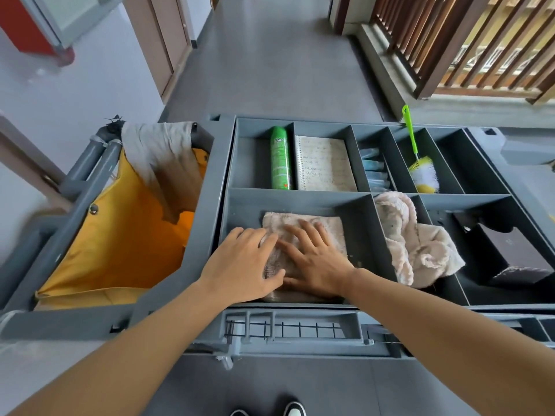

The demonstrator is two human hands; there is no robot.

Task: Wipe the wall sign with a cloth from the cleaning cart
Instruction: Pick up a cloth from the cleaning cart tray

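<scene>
Grey cart (354, 202) below, trays at twelve o'clock. Folded cloth (303, 226) in near-left tray, not yet lifted. Left hand (244, 264) and right hand (315, 261) flat on cloth, fingers spread, gripping nothing. Early stage: picking up and wiping all left; sign unseen.

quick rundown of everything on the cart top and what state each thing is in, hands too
folded cloth: flat in the near-left compartment, under both hands
left hand: open, palm down on the cloth
right hand: open, palm down on the cloth
crumpled cloth: draped over a divider
spray can: lying on its side
notebook: open, written on
brush: lying down, handle leaning over the far edge
yellow bag: open
</scene>
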